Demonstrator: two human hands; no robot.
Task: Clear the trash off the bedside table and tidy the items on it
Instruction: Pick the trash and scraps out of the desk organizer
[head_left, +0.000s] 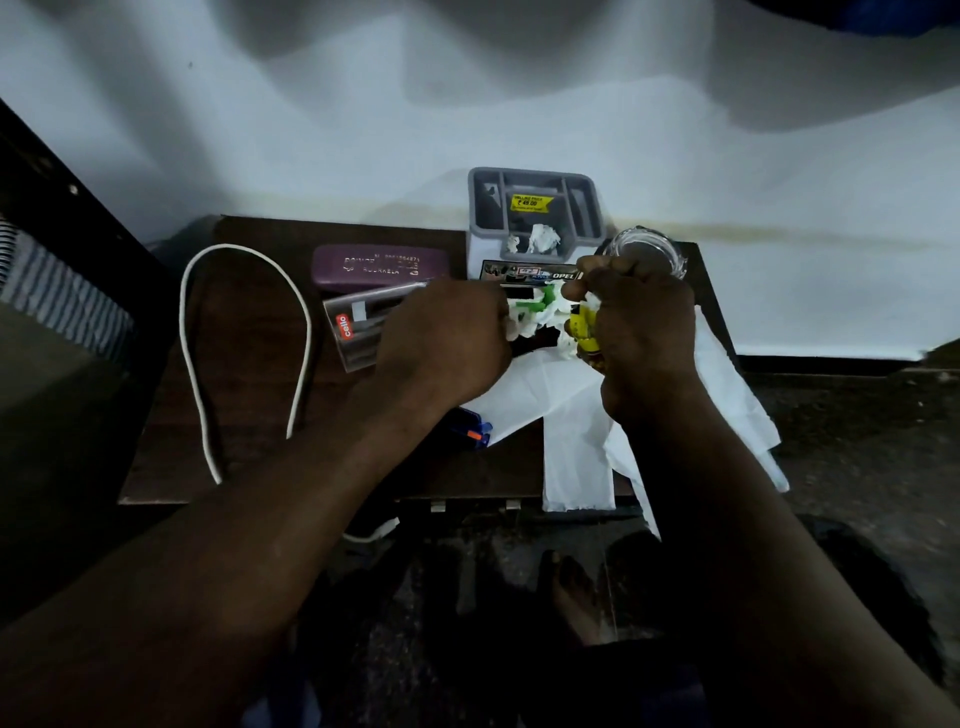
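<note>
At the left of the tabletop (260, 395) lie the white cable (309, 332), purple case (379, 267) and pen box (358, 327); your left hand (447, 338) curls onto the crumpled white-and-green scraps (540, 306) at centre. Just right, your right hand (639, 332) is clenched round a tissue wad and yellow wrapper over the white bag (571, 415). You appear to be gathering trash, so next get both handfuls into that bag.

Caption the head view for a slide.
Left hand and right hand grip crumpled trash over a white bag on the bedside table.
</note>
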